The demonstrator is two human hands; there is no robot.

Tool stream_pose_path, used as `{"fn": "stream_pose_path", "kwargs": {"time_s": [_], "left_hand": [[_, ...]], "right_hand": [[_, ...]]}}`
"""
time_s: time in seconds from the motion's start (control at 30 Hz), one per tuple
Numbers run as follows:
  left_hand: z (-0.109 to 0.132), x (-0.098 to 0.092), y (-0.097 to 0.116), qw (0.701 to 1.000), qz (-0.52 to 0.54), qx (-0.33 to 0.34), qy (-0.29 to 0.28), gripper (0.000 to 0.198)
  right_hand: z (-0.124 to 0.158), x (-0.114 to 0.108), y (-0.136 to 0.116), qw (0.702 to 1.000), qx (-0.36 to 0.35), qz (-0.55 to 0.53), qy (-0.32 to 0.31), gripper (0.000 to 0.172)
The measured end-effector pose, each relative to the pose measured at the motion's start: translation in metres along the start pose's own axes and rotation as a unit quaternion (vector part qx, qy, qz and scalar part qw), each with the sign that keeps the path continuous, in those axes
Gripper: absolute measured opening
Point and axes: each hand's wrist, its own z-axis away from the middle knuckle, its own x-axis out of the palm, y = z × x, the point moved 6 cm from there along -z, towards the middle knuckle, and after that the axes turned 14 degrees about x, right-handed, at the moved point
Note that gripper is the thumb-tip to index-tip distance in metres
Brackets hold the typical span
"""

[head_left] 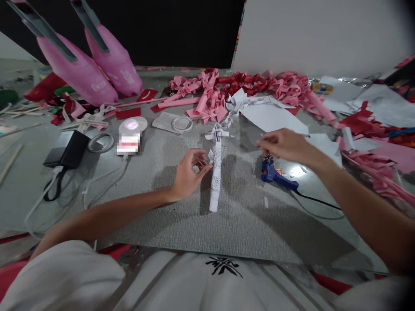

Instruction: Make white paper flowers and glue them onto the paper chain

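A white paper tube (215,181) with dark marks lies lengthwise before me, with loose curled white strips (218,132) at its far end. Just left of it is my left hand (191,172), its fingers curled and the thumb and index tips together against the tube's side. A small white paper scrap (210,154) shows at those fingertips; whether they pinch it is unclear. Over to the right, my right hand (279,144) hovers above a blue glue gun (275,176), its fingertips blurred. The glue gun lies on the table with its cord running right.
Pink and red paper strips (207,95) pile along the back. White sheets (275,115) lie behind my right hand. At left are two pink bottles (94,82), a black adapter (67,149), a tape ring (100,143) and a round white charger (132,125). Another ring (182,124) lies behind my left hand.
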Motion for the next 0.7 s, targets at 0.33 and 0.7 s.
{"fn": "stream_pose_path", "kwargs": {"time_s": [0.33, 0.7], "left_hand": [[0.009, -0.003, 0.033, 0.982, 0.022, 0.187, 0.016, 0.038], [0.004, -0.007, 0.078, 0.963, -0.041, 0.266, -0.031, 0.035]], "right_hand": [[0.060, 0.130, -0.059, 0.993, -0.115, -0.017, -0.013, 0.099], [0.075, 0.128, -0.023, 0.958, -0.118, -0.260, -0.028, 0.065]]}}
